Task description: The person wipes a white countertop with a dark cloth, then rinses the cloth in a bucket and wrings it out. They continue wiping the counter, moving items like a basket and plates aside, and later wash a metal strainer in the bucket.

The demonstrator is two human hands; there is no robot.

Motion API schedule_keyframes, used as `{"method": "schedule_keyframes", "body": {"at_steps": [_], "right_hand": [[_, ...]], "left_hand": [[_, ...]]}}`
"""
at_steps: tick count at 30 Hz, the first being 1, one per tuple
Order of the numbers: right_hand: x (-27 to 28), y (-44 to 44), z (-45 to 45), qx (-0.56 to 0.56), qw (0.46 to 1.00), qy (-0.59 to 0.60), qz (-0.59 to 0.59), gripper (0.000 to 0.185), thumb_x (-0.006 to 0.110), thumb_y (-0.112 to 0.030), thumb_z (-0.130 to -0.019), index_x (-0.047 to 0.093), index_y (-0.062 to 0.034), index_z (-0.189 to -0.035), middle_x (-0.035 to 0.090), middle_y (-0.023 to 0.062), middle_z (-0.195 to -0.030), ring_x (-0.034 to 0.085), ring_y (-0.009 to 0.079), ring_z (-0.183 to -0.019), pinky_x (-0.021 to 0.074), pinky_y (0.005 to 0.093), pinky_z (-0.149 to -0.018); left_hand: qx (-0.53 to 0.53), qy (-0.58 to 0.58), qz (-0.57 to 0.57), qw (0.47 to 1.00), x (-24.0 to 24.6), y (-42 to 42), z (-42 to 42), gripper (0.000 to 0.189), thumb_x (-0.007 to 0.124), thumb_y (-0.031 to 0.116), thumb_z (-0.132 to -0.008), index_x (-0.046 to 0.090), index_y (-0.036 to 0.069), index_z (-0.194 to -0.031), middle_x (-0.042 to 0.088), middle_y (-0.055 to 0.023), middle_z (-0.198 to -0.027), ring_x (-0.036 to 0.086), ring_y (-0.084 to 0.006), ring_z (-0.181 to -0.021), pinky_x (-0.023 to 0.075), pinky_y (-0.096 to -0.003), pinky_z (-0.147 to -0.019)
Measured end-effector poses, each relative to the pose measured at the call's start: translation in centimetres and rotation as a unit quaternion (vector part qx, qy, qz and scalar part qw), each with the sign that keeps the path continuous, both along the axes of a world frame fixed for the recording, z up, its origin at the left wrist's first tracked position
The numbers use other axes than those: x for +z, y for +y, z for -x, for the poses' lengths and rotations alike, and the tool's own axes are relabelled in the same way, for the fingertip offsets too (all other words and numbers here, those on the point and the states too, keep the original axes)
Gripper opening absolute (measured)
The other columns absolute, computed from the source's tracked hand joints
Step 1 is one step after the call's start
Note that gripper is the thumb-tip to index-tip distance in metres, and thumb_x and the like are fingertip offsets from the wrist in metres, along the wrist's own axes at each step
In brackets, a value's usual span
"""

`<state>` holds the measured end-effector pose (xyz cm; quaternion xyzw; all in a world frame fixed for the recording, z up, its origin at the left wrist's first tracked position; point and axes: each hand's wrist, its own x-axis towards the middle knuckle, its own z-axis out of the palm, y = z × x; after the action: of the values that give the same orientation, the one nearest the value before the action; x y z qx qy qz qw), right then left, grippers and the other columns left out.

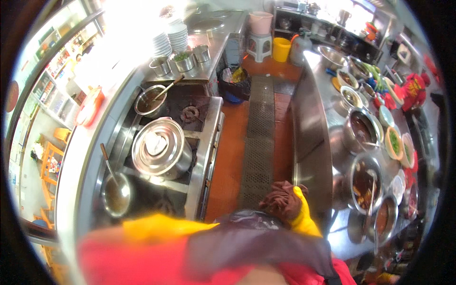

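My right hand (305, 218), in a yellow rubber glove, grips a bunched brown cloth (283, 199) over the walkway, beside the steel side of the right-hand counter. My left hand (167, 228), gloved in yellow too, reaches across near the front of the stove. It is blurred, and its fingers cannot be made out. Nearest to it on the stove are a steel pan holding liquid with a ladle (117, 194) in it and a large lidded steel pot (162, 148). A crumpled white item (155, 143) lies on that lid.
Behind the big pot stands an open pot of dark liquid (151, 101). Steel bowls of sauce (366, 183) and food crowd the right counter (320, 117). A perforated mat (262, 153) runs along the walkway towards a bagged bin (233, 85) and a gas cylinder (302, 48).
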<state>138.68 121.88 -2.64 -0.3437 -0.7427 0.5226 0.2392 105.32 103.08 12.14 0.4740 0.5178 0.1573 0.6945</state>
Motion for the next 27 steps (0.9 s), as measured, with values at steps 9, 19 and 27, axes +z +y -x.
{"method": "schedule_keyframes", "body": {"at_steps": [9,19,27], "right_hand": [[-11.6,16.3,-2.4,-0.004,0.938,-0.291,-0.190,0.039,0.049,-0.033,-0.106,0.055,-0.0112,-0.138,0.058,0.0077,-0.141,0.056,0.0253,-0.124,0.0407,0.0387,-0.110],[-11.0,43.3,5.4,-0.183,0.893,-0.178,-0.370,0.050,0.051,-0.035,-0.105,0.051,-0.0001,-0.140,0.054,0.0180,-0.143,0.053,0.0339,-0.131,0.0354,0.0436,-0.118],[-5.3,60.8,7.8,-0.136,0.976,-0.115,-0.128,0.038,0.048,-0.030,-0.107,0.057,-0.0033,-0.133,0.059,0.0148,-0.135,0.058,0.0290,-0.124,0.0389,0.0365,-0.114]], "left_hand": [[0.110,0.007,0.059,0.992,-5.4,14.8,2.6,0.066,0.061,0.035,-0.104,0.040,0.003,-0.158,0.050,-0.0157,-0.157,0.049,-0.0273,-0.144,0.0383,-0.0386,-0.118],[0.167,0.081,0.060,0.981,-2.4,39.3,4.1,0.067,0.061,0.034,-0.104,0.040,-0.001,-0.157,0.049,-0.0158,-0.158,0.047,-0.0253,-0.145,0.0361,-0.0373,-0.120],[0.182,0.103,0.041,0.977,-3.7,61.1,12.5,0.068,0.061,0.034,-0.104,0.039,-0.003,-0.157,0.048,-0.0158,-0.159,0.046,-0.0236,-0.146,0.0343,-0.0363,-0.121]]}}
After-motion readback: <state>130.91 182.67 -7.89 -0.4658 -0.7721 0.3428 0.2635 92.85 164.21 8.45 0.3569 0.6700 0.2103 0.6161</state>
